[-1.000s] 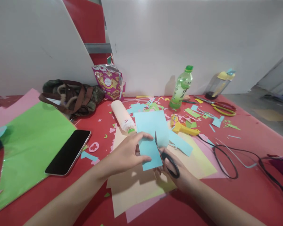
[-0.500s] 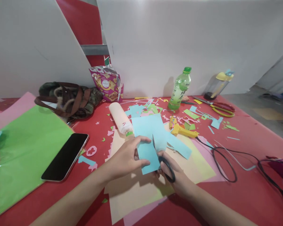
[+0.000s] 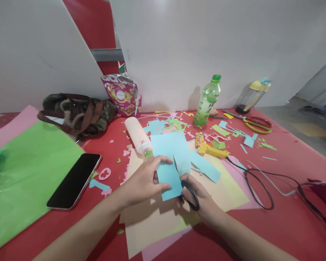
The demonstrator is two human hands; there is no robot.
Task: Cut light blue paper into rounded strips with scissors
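Observation:
My left hand (image 3: 149,175) is closed on the left edge of a small blue sheet of paper (image 3: 168,181), thumb and forefinger lying along it. In my right hand (image 3: 197,197) is a pair of scissors (image 3: 193,195) with black handles. Their blades stand at the right edge of the blue sheet, pointing away from me; one blade shows above the paper. Under both hands lie stacked cream sheets (image 3: 141,224) and a larger light blue sheet (image 3: 170,143). A pale bottle of glue (image 3: 137,134) with a green cap lies just beyond my left hand.
A yellow glue gun (image 3: 210,149) with a black cord lies to the right. A green drink bottle (image 3: 208,101), a clear cup (image 3: 252,98) and red-and-yellow-handled scissors (image 3: 258,125) are at the back. On the left are a phone (image 3: 74,181), green paper (image 3: 35,174) and a bag (image 3: 81,114). Paper scraps lie scattered.
Almost nothing differs. The view has shifted slightly, and my hands with the scissors and blue paper appear a little further left.

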